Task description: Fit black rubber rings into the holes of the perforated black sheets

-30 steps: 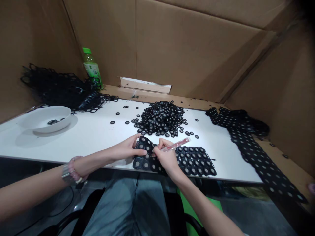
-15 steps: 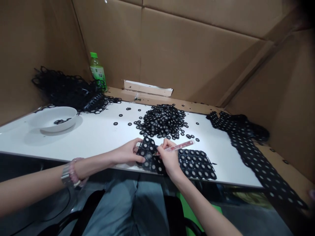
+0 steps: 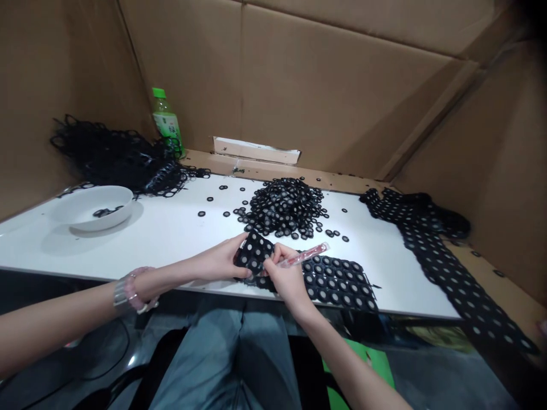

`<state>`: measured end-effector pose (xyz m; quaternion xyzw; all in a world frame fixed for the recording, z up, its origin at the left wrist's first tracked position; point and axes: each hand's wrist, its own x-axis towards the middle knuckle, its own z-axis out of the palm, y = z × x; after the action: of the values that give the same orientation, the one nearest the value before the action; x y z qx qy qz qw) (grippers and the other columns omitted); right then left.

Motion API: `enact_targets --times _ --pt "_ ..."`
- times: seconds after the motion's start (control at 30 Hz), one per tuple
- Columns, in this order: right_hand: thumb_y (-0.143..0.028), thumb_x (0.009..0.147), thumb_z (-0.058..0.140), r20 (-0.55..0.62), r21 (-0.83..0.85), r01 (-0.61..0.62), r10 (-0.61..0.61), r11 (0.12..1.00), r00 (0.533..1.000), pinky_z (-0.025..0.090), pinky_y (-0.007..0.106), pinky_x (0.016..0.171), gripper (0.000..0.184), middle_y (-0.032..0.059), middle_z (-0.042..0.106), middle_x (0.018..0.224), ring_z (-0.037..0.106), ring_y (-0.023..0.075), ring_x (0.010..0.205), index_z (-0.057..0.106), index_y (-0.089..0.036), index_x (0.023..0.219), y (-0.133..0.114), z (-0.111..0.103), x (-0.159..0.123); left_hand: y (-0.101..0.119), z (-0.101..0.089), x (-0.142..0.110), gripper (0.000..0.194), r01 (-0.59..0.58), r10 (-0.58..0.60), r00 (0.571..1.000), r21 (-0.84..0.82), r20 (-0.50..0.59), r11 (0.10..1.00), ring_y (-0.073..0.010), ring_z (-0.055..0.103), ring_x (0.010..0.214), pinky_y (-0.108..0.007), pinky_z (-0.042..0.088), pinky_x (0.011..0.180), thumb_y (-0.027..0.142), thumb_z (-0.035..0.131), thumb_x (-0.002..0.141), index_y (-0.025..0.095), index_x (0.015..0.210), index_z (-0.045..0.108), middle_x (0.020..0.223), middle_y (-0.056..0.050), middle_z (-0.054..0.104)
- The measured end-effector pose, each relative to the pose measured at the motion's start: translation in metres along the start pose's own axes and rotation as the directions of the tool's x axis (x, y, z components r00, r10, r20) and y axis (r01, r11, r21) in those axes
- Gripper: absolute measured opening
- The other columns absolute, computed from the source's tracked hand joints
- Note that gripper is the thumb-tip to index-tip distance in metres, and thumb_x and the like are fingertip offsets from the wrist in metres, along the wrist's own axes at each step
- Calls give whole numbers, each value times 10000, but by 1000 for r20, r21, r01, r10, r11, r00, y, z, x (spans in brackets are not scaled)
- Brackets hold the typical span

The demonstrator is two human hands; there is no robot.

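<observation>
A black rubber sheet of round pieces with pale centres [image 3: 337, 279] lies along the table's front edge, its left end lifted and bent up. My left hand [image 3: 224, 259] grips that raised end between thumb and fingers. In my right hand [image 3: 286, 276] is a slim pen-like tool with a clear and red handle [image 3: 305, 254], held like a pencil. Its tip, hidden by my fingers, is at the raised part of the sheet. Just beyond both hands rises a heap of small black rings with pale centres [image 3: 286, 205].
A white bowl [image 3: 92, 213] with a few black pieces stands at left. Behind it are a tangle of black rubber scraps [image 3: 123, 156] and a green-capped bottle [image 3: 168, 122]. A long dotted black strip [image 3: 444, 279] hangs over the right side. Cardboard walls [image 3: 333, 85] enclose the table.
The raised end of the sheet is tilted differently, and my right hand with the tool has shifted slightly left against it. The view has moved a little.
</observation>
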<state>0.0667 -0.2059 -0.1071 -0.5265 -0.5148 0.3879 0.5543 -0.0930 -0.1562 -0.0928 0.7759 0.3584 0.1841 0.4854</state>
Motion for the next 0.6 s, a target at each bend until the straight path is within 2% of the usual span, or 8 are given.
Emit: enact_targets --times 0.1,0.2,0.47,0.6 --pt "-103 558 463 4 -68 25 -25 997 1000 245 198 420 210 -88 310 429 315 77 425 300 -213 485 -4 1 -2 0 2 -5 477 -29 30 999 39 -45 999 -201 553 917 -276 471 741 169 609 675 185 1117 432 998 -21 566" --pt "-107 565 455 12 -80 29 -28 996 1000 244 196 421 206 -88 306 432 315 77 424 296 -214 488 -7 0 -3 -1 4 -6 515 -37 37 997 2 -62 999 -201 550 939 -276 476 751 156 600 678 184 1157 414 1029 -31 570" --pt "-96 571 449 1 -131 51 -51 990 999 234 197 427 213 -88 294 436 296 77 432 287 -214 498 -3 0 -3 -4 7 -6 490 8 -14 999 -159 -39 987 -192 566 939 -282 491 756 160 609 676 187 1123 409 1044 -35 554" --pt "-95 590 451 11 -165 72 -71 984 997 233 199 437 215 -86 300 451 301 79 445 287 -212 513 0 0 -5 -3 7 -6 496 20 -27 999 -186 -37 982 -187 568 918 -281 489 738 150 609 673 194 1122 401 1010 -28 549"
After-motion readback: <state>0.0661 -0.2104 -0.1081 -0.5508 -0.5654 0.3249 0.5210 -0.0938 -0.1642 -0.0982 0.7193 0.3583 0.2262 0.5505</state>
